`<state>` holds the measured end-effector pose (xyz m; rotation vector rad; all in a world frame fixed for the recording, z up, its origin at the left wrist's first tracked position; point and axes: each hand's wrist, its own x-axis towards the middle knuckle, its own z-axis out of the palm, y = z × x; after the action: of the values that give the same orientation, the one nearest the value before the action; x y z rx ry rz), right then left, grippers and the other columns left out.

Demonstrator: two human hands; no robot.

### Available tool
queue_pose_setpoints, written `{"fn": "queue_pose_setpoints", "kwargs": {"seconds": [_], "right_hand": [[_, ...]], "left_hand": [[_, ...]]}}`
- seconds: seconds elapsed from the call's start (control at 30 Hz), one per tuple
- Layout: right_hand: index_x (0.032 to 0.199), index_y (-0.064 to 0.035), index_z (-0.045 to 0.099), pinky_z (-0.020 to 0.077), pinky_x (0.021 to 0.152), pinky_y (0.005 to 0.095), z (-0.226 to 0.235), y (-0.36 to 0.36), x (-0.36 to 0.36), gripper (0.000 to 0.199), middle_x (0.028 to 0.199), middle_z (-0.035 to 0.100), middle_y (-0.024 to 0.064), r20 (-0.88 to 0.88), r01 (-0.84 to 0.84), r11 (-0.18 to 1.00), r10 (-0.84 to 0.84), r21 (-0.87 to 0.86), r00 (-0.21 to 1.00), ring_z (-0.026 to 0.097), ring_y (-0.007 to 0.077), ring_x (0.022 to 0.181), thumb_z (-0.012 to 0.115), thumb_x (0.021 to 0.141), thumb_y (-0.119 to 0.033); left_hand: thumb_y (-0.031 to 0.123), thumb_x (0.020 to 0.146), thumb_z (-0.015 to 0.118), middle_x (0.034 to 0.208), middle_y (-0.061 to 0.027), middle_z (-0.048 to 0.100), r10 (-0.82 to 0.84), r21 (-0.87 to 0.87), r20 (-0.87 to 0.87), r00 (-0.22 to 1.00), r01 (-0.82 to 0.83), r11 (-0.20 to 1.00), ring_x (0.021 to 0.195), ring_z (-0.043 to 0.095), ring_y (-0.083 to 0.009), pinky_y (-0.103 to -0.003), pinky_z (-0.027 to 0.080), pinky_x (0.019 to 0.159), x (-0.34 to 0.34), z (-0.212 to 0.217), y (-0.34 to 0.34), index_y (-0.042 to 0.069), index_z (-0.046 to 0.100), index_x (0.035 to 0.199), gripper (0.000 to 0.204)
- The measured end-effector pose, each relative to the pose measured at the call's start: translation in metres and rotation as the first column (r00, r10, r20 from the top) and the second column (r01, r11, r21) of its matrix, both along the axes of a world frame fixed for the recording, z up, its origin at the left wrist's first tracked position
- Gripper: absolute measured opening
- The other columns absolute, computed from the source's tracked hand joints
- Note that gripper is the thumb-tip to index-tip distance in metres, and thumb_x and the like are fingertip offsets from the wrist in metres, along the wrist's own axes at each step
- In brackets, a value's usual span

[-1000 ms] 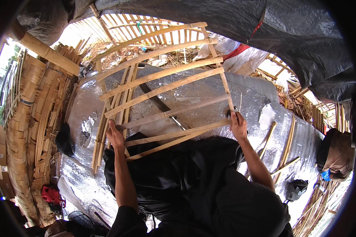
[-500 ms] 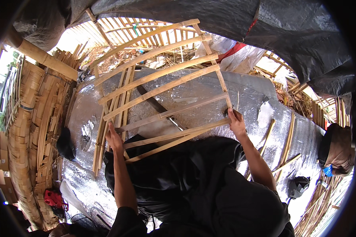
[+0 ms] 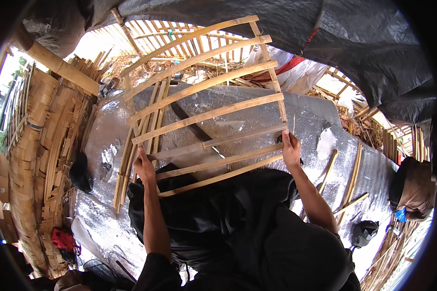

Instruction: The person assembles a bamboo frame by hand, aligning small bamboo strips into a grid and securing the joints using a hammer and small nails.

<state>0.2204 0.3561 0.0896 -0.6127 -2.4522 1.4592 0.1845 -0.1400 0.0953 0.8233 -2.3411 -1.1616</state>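
Observation:
Held up in front of me is a bamboo frame (image 3: pixel 213 113), ladder-like, with several cross slats joined to two side strips. My left hand (image 3: pixel 144 168) is closed round its left side strip near the lower slats. On the other side my right hand (image 3: pixel 291 149) grips the right side strip, thumb and fingers about it. The frame's near end lies over my dark-clothed lap. Beneath it, a long dark blade-like tool (image 3: pixel 192 125) rests on the silvery mat (image 3: pixel 315 114), its lower end partly hidden by the slats.
Loose bamboo strips (image 3: pixel 154 109) lie under the frame's left side, and more strips (image 3: pixel 350 182) lie to the right. Woven bamboo panels (image 3: pixel 31 169) stand at the left. A black tarp (image 3: pixel 364 43) hangs overhead. A dark bundle (image 3: pixel 79 172) sits on the mat's left.
The bamboo frame has shifted slightly right, its far end a little higher. My left hand has moved a bit right with it; my right hand has slid slightly along its side.

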Motion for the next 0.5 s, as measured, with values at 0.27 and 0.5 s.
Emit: {"fn": "queue_pose_setpoints", "kwargs": {"seconds": [0.27, 0.5], "right_hand": [[0.085, 0.0059, 0.058, 0.0418, 0.065, 0.0443, -0.014, 0.003, 0.012, 0.066, 0.067, 0.050, 0.0201, 0.073, -0.005, 1.000, 0.004, 0.014, 0.997, 0.047, 0.0266, 0.064, 0.048, 0.102, -0.058], [0.083, 0.0049, 0.058, 0.0417, 0.062, 0.0447, -0.020, 0.002, 0.015, 0.062, 0.065, 0.050, 0.0211, 0.009, -0.024, 0.999, 0.024, 0.023, 1.000, 0.049, 0.0297, 0.061, 0.047, 0.103, -0.053]], "left_hand": [[0.070, 0.095, 0.048, 0.071, -0.0217, 0.064, 0.044, -0.095, 0.080, 0.996, -0.037, 0.995, 0.074, 0.063, -0.0362, -0.051, 0.046, 0.076, -0.005, -0.012, -0.007, -0.011, 0.069, 0.083, 0.084], [0.071, 0.095, 0.048, 0.065, -0.0191, 0.058, 0.037, -0.038, 0.101, 0.994, -0.033, 0.999, 0.067, 0.056, -0.0320, -0.050, 0.044, 0.071, -0.006, -0.011, -0.009, -0.010, 0.063, 0.073, 0.084]]}}
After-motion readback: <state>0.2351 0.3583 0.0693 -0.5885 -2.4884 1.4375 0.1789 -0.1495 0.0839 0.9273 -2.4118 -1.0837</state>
